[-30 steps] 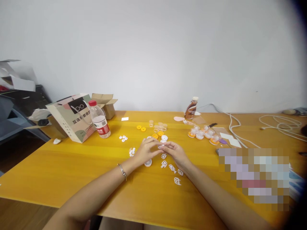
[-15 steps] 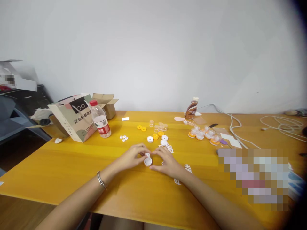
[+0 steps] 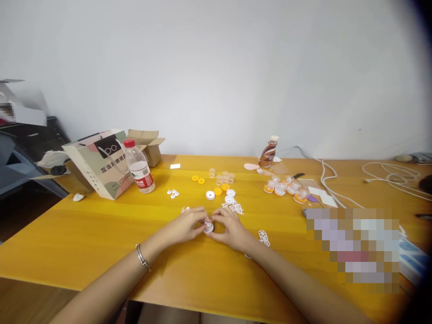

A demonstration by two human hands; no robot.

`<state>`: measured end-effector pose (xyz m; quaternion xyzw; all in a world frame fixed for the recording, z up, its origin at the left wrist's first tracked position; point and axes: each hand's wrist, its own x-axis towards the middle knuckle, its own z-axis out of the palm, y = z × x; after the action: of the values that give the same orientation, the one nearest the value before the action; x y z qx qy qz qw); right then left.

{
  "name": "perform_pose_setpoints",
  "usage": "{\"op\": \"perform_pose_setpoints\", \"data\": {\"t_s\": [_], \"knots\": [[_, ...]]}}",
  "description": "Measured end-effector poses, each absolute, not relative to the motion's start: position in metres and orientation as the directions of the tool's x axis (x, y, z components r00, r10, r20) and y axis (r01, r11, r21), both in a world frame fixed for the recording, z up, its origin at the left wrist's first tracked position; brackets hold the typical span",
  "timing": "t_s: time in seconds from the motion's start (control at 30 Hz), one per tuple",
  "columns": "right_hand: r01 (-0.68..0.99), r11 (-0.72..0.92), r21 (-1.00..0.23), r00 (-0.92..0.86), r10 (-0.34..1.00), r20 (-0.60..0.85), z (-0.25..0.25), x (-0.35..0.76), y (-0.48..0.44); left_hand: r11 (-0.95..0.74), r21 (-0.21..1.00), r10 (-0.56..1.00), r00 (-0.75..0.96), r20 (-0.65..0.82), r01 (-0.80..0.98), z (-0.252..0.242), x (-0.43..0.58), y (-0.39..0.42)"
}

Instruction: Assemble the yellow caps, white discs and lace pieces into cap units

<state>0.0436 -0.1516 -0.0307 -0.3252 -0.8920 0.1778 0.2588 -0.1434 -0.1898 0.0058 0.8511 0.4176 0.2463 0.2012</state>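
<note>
A pale wall [image 3: 202, 76] fills the upper half, and below it a long yellow-brown table [image 3: 101, 243] stretches from side to side. The biggest thing on it is the paper bag [image 3: 116, 177], standing at the left with a pair of glasses printed on its front; a cardboard box [image 3: 153, 155] sits open just behind it. A white cable [image 3: 335, 172] winds over the right end. Near the middle, the left hand [image 3: 189, 227], with a metal bracelet [image 3: 143, 257] on its wrist, has thumb and fingers drawn together in a pinch. The right hand [image 3: 229, 229] is half curled, a gap between thumb and forefinger, their tips at the edge of a dish; whether they grip it, I cannot tell. A water bottle [image 3: 140, 168] stands beside the bag, a smaller coffee bottle [image 3: 269, 154] toward the back, and clear-domed toys [image 3: 280, 189] cluster to the right. The white dish [image 3: 209, 229] is between the two hands, just short of several white and yellow wheels [image 3: 218, 191]. Lacy white cut-outs [image 3: 236, 209] lie just beyond the right hand. Smallest is the white piece [image 3: 208, 223], partly hidden, in the left fingertips over the dish.
</note>
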Motion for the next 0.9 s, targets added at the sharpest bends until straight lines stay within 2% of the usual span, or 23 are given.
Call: {"op": "perform_pose_setpoints", "data": {"t_s": [0.13, 0.23, 0.27, 0.37, 0.47, 0.6, 0.8, 0.9], "knots": [[0.465, 0.711, -0.527, -0.639, 0.682, 0.356, -0.032, 0.043, -0.150, -0.576, 0.599, 0.793, 0.557, 0.246, 0.556, 0.005, -0.142, -0.186], [0.412, 0.650, -0.639, -0.615, 0.716, 0.332, -0.030, 0.046, -0.148, -0.580, 0.625, 0.781, 0.576, 0.243, 0.523, 0.009, -0.145, -0.160], [0.381, 0.616, -0.690, -0.606, 0.730, 0.317, -0.029, 0.047, -0.147, -0.571, 0.618, 0.800, 0.536, 0.270, 0.541, 0.011, -0.147, -0.146], [0.277, 0.501, -0.820, -0.587, 0.764, 0.268, -0.025, 0.051, -0.146, -0.428, 0.528, 0.886, 0.226, 0.404, 0.733, 0.013, -0.148, -0.090], [0.181, 0.399, -0.899, -0.572, 0.786, 0.234, -0.023, 0.054, -0.144, -0.395, 0.513, 0.889, 0.174, 0.424, 0.762, 0.010, -0.140, -0.035], [0.108, 0.314, -0.943, -0.557, 0.805, 0.204, -0.023, 0.056, -0.142, -0.373, 0.532, 0.903, 0.165, 0.396, 0.760, 0.003, -0.127, 0.002], [0.001, 0.157, -0.988, -0.456, 0.879, 0.140, -0.027, 0.054, -0.133, -0.353, 0.592, 0.893, 0.072, 0.444, 0.724, 0.011, -0.134, -0.030], [-0.067, 0.070, -0.995, -0.437, 0.895, 0.093, -0.028, 0.053, -0.130, -0.409, 0.635, 0.885, 0.117, 0.450, 0.655, 0.014, -0.139, -0.077]]}}
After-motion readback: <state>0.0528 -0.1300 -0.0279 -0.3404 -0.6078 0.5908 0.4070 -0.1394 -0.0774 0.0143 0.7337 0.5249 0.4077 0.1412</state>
